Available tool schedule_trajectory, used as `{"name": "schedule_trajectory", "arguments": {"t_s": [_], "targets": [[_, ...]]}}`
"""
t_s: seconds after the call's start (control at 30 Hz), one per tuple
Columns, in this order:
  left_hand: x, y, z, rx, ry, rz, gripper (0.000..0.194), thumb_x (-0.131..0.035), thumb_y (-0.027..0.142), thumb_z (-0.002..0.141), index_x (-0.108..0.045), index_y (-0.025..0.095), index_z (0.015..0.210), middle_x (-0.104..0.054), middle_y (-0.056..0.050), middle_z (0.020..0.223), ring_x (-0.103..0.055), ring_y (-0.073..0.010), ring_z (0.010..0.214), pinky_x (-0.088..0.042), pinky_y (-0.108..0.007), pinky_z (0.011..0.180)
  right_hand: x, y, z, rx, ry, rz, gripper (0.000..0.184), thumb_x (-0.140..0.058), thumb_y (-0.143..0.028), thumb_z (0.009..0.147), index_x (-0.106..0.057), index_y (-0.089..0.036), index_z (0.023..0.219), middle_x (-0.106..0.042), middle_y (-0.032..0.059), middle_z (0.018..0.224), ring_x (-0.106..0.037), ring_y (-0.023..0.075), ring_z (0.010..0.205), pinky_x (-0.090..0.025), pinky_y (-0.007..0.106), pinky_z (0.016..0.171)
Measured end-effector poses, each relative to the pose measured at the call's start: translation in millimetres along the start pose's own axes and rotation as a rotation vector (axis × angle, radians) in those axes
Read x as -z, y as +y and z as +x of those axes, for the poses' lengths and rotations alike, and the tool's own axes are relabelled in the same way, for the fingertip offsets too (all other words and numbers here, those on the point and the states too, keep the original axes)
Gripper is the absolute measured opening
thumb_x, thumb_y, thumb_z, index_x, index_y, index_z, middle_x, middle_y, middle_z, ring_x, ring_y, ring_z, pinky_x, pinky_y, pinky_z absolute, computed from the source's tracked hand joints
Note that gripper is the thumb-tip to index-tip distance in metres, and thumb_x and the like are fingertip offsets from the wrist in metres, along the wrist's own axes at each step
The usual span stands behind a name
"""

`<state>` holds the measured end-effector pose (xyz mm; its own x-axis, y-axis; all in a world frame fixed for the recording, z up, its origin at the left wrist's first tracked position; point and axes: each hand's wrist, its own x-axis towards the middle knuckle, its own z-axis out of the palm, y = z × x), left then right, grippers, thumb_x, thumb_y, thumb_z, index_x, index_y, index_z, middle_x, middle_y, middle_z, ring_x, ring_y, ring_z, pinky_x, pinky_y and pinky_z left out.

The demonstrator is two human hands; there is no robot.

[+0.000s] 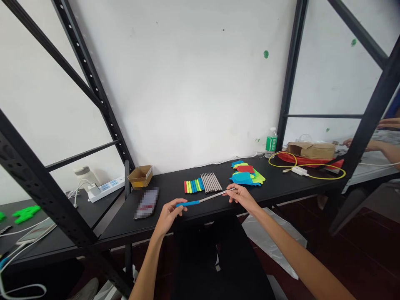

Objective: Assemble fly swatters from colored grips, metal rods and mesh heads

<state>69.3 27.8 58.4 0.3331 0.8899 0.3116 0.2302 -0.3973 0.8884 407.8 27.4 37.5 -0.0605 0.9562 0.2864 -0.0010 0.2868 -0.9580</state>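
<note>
Between my hands, just over the front edge of the black table [125, 228], is a thin metal rod with a blue handle [191, 203]. My left hand [170, 211] pinches the blue handle's end, and my right hand [240, 196] pinches the far end of the metal rod [213, 196]. Behind them lies a row of coloured handles [193, 186] in red, yellow, green and blue. Beside that row are several loose metal rods [211, 182] laid side by side. Further right is a pile of flat blue, yellow and red pieces [245, 178].
A small cardboard box [140, 177] and a phone [147, 203] lie at left. A water bottle [271, 143], a yellow cable [328, 178] and an open carton [311, 150] are at right. Black metal posts [290, 71] frame the table. Another person's hand [368, 145] shows far right.
</note>
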Motion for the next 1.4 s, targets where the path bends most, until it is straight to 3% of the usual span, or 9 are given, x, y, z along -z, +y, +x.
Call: {"name": "schedule_trajectory", "arguments": {"t_s": [0.23, 0.37, 0.7, 0.9, 1.4], "targets": [[5.1, -9, 1, -0.002, 0.098, -0.169, 0.040, -0.062, 0.041, 0.084, -0.069, 0.015, 0.114, -0.074, -0.011, 0.092, -0.057, -0.0152, 0.067, -0.042, -0.026, 0.058, -2, -2, -3, 0.002, -0.043, -0.067, 0.031, -0.068, -0.049, 0.081, -0.061, -0.020, 0.089, -0.075, 0.0087, 0.090, -0.062, 0.0161, 0.064, -0.036, 0.025, 0.051], [7.6, -15, 1, 0.016, 0.126, -0.266, 0.041, -0.066, 0.040, 0.083, -0.069, 0.013, 0.114, -0.073, -0.012, 0.092, -0.056, -0.0146, 0.067, -0.041, -0.025, 0.059, -3, -3, -3, 0.032, -0.064, -0.088, 0.030, -0.069, -0.047, 0.080, -0.066, -0.018, 0.084, -0.072, 0.0077, 0.079, -0.064, 0.0192, 0.072, -0.041, 0.027, 0.056], [8.3, -14, 1, 0.028, 0.131, -0.349, 0.038, -0.069, 0.039, 0.082, -0.071, 0.012, 0.109, -0.073, -0.012, 0.084, -0.057, -0.0143, 0.066, -0.041, -0.024, 0.059, 5, 4, 2, 0.015, -0.081, -0.044, 0.037, -0.063, -0.049, 0.083, -0.066, -0.019, 0.105, -0.074, 0.0114, 0.101, -0.058, 0.0137, 0.061, -0.034, 0.026, 0.049], [10.4, -18, 1, 0.034, 0.119, -0.371, 0.038, -0.069, 0.038, 0.083, -0.071, 0.012, 0.110, -0.074, -0.012, 0.087, -0.057, -0.0148, 0.068, -0.042, -0.025, 0.060, 4, 7, 4, 0.008, -0.074, -0.013, 0.034, -0.064, -0.049, 0.084, -0.054, -0.020, 0.098, -0.075, 0.0111, 0.099, -0.062, 0.0144, 0.061, -0.032, 0.024, 0.048], [10.8, -17, 0, 0.040, 0.130, -0.382, 0.038, -0.069, 0.038, 0.083, -0.070, 0.011, 0.110, -0.073, -0.012, 0.086, -0.058, -0.0165, 0.069, -0.043, -0.026, 0.062, 3, 2, 1, 0.013, -0.052, -0.071, 0.032, -0.065, -0.050, 0.082, -0.063, -0.018, 0.086, -0.073, 0.0091, 0.089, -0.055, 0.0139, 0.063, -0.036, 0.024, 0.051]]}}
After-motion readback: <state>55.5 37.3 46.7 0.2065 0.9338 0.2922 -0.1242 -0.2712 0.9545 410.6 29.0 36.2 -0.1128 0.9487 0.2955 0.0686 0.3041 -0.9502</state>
